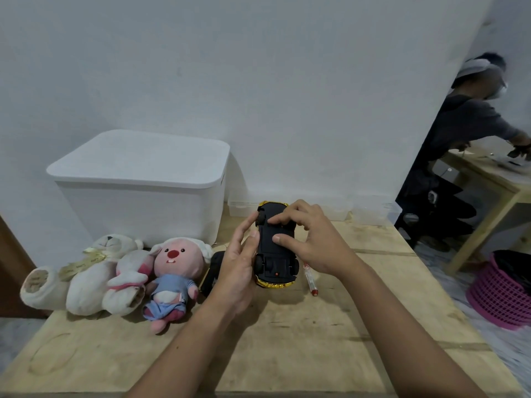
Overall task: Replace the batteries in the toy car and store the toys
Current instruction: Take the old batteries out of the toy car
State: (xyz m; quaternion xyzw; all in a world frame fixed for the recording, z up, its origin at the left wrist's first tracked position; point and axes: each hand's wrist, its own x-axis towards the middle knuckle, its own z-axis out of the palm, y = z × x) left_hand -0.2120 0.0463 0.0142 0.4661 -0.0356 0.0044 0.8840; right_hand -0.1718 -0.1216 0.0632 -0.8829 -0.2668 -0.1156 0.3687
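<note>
A gold toy car [274, 254] is turned upside down over the wooden table [316, 334], its black underside and wheels facing me. My left hand [240, 262] grips the car's left side. My right hand [307, 237] rests its fingertips on the black underside, near the far wheels. A black remote control [214, 268] lies partly hidden behind my left hand. A screwdriver with a clear handle and red tip [311, 280] lies just right of the car. A pink plush in blue clothes [171, 280] and a white plush [86, 277] lie at the left.
A white lidded storage box [143, 182] stands at the back left against the wall. Clear plastic trays [367, 211] line the table's far edge. At the right are a pink basket [505, 291] on the floor and another person [465, 124] at a second table.
</note>
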